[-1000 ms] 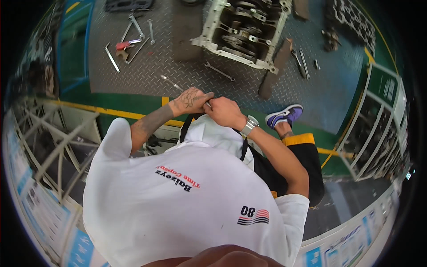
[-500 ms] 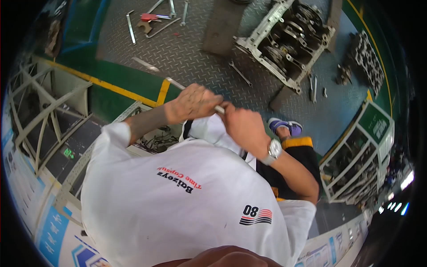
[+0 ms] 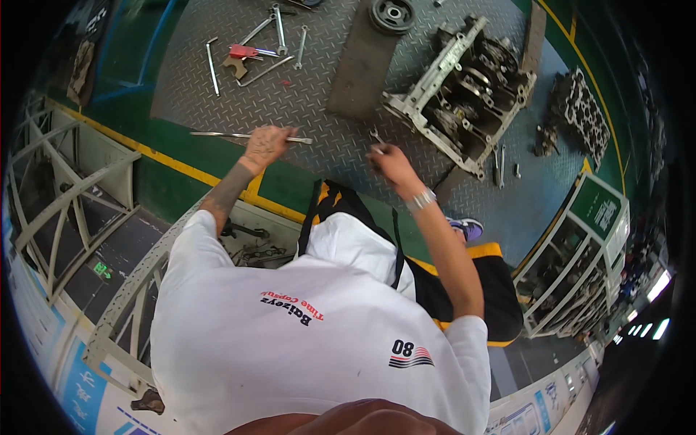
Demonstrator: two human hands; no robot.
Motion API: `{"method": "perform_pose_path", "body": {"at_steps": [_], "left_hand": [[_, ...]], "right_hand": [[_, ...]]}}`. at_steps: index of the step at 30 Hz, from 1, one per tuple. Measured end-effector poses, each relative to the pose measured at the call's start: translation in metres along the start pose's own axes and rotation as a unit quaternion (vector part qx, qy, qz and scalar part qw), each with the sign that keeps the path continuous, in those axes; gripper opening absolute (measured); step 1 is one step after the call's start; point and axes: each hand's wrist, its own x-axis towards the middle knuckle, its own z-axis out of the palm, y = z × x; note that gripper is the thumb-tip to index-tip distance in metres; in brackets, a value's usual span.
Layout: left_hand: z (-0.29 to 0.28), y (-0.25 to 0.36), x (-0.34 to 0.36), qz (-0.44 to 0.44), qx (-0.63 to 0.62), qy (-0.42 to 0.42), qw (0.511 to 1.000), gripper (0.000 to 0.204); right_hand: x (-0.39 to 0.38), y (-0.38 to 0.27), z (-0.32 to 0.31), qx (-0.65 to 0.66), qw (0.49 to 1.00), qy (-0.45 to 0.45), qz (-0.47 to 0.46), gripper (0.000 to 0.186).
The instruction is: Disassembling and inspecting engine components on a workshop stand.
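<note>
My left hand [image 3: 265, 148] is closed around a long, slim metal bar [image 3: 226, 135], held above the near left edge of the patterned steel plate. The bar sticks out on both sides of the fist, and its right end looks thicker. Farther right, my right hand [image 3: 394, 165] has its fingers closed on the near end of a wrench [image 3: 375, 135], whose far end points away from me over the plate. Just beyond that hand sits an engine block [image 3: 428, 105], its crankshaft [image 3: 475, 78] showing inside. The fingers cover most of the wrench.
On the steel plate [image 3: 319, 94], several wrenches [image 3: 301, 48] and a red-handled tool [image 3: 243, 51] lie at far left. A pulley [image 3: 391, 14] rests at the back. Sockets and wrenches [image 3: 499, 167] lie right of the block, near a perforated metal casting [image 3: 582, 119]. Metal racks [image 3: 80, 181] flank me.
My hands have moved apart and forward; both were on the bar. The left hand keeps the bar, while the right has let go and closed on the wrench. The view has shifted slightly.
</note>
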Motion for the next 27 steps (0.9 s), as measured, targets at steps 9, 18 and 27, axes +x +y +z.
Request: {"method": "perform_pose_path", "body": {"at_steps": [9, 18, 27], "left_hand": [[0.099, -0.014, 0.056, -0.017, -0.033, 0.114, 0.993, 0.014], [0.159, 0.003, 0.06, -0.021, -0.069, 0.089, 0.993, 0.026], [0.067, -0.059, 0.264, -0.081, -0.159, 0.303, 0.936, 0.025]], "right_hand": [[0.165, -0.178, 0.07, 0.129, 0.981, 0.067, -0.131, 0.015], [0.244, -0.284, 0.043, -0.273, 0.832, 0.298, -0.38, 0.032], [0.078, -0.14, -0.065, -0.572, 0.638, 0.403, -0.321, 0.04]]}}
